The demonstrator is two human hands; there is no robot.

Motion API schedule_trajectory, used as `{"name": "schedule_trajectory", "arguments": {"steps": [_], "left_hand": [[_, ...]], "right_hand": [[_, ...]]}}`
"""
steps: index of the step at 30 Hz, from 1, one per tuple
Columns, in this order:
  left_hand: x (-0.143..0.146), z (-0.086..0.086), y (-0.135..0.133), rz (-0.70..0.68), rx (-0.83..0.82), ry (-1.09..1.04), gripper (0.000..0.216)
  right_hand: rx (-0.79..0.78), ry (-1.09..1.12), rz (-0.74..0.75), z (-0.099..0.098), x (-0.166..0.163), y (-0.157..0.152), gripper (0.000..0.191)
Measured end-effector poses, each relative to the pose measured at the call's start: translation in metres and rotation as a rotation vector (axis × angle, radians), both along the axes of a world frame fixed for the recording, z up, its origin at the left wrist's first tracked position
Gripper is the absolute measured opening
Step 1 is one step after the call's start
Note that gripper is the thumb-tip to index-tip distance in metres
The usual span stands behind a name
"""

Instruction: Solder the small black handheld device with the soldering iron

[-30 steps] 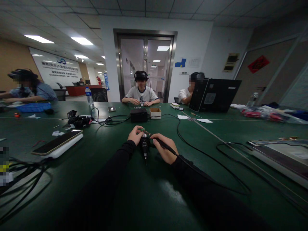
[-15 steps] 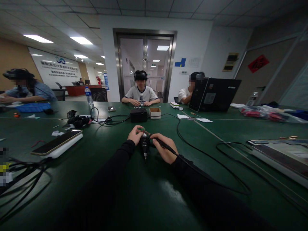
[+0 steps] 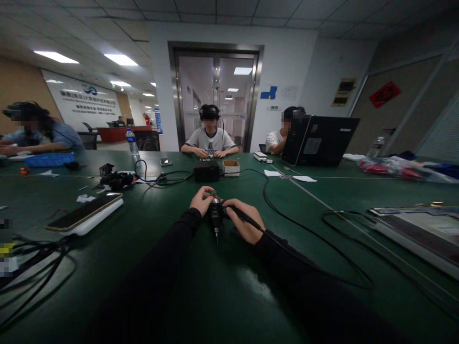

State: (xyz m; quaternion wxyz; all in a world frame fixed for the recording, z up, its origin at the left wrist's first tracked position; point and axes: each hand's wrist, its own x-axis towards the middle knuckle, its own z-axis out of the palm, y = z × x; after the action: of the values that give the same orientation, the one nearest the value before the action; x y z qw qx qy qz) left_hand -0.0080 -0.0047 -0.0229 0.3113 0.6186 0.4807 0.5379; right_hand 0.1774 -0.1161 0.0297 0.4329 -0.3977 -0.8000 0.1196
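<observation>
On a green worktop (image 3: 218, 291), a black tool (image 3: 215, 217) lies with its metal tip (image 3: 217, 236) towards the wearer. Just right of it, the right hand (image 3: 248, 221) grips a corded black handle (image 3: 242, 214) like a pen; the left hand (image 3: 201, 201) pinches a small, blurred part (image 3: 214, 194) at the tool's far end

Far-left co-worker's head (image 3: 27, 111) now farther left

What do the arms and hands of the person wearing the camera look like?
Both hands, the left hand and right hand, are bare, with no gloves. The left sleeve and right sleeve are long and black, reaching the wrists. The left one looks wrinkled near its cuff. I can't see any pictures or letters on them.
</observation>
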Motion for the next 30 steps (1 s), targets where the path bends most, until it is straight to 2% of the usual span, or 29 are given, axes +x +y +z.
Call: {"name": "schedule_trajectory", "arguments": {"steps": [14,24,30], "left_hand": [[0.0005,0.0002,0.0000,-0.013,-0.025,-0.010,0.024],[-0.0003,-0.0002,0.0010,-0.049,-0.005,-0.019,0.025],[0.0005,0.0001,0.0010,-0.025,-0.008,-0.006,0.024]], "right_hand": [[0.021,0.003,-0.045,0.0000,0.0012,0.0005,0.018],[0.015,0.008,-0.036,0.0027,0.0009,-0.0017,0.018],[0.023,0.019,-0.003,0.0021,0.0014,-0.0008,0.018]]}}
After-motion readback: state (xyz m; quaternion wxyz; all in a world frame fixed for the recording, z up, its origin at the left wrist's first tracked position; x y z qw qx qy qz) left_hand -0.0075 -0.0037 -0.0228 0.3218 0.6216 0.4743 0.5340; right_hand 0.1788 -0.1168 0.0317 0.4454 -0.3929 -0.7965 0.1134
